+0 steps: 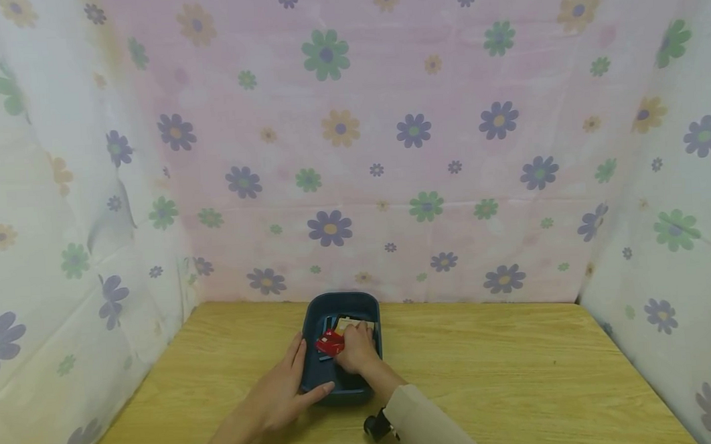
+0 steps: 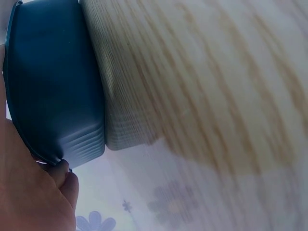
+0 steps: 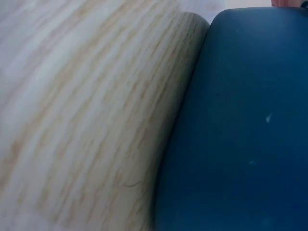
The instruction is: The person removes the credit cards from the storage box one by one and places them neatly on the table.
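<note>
A dark blue plastic bin point(image 1: 312, 315) stands on the wooden table. My left hand point(image 1: 280, 390) holds its left side, fingers along the outer wall and thumb over the front rim. In the left wrist view, that hand's fingertips bend at the bin's rim. My right hand point(image 1: 359, 348) reaches inside the bin with bent fingers. A small red packet point(image 1: 330, 344) shows between its thumb and index finger; the fingertips are partly hidden. Beside the fingers lie a cream-coloured flat item point(image 1: 345, 324) and several dark and blue slim items. In the right wrist view the bin's outer wall point(image 3: 240, 120) fills the right half.
The wooden table point(image 1: 490, 369) extends to both sides of the bin. Flower-patterned curtains point(image 1: 413, 172) enclose the back and sides. A black wrist device point(image 1: 376, 425) sits by the right sleeve point(image 1: 429, 422).
</note>
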Motion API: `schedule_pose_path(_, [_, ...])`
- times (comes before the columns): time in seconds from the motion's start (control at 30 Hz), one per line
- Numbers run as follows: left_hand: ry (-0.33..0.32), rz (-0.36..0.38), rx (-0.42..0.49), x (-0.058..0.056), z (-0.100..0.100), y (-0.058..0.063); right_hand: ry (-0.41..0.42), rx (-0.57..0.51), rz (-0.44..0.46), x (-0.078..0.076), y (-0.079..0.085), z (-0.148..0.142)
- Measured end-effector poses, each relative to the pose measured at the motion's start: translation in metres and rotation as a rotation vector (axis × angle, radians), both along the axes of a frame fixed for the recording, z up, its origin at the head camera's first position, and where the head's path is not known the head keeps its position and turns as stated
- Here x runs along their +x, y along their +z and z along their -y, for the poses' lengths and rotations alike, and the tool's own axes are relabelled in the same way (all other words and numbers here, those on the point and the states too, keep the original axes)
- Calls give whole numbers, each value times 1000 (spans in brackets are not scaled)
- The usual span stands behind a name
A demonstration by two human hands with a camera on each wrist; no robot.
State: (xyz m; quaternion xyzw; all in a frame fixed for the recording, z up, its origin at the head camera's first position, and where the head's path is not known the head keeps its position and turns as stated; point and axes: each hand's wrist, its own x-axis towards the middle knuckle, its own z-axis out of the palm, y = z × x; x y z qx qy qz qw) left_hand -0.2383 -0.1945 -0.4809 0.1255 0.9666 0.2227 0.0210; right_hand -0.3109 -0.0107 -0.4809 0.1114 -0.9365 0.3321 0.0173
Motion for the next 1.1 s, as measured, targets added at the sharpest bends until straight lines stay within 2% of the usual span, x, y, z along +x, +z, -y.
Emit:
schedule_pose_path(0.27, [-2, -13, -4, -2, -1, -1, 19, -26, -7, -1, 0, -2])
schedule_pose_path(0.53, [-1, -13, -9, -1, -1, 0, 44, -27, -67, -2, -1, -2])
schedule_pose_path(0.73, [1, -10, -10, -1, -1, 0, 81, -127, -111, -3, 0, -2])
schedule_pose_path(1.1, [-4, -3, -11, 1, 0, 0, 70, -295, -29, -4, 1, -4])
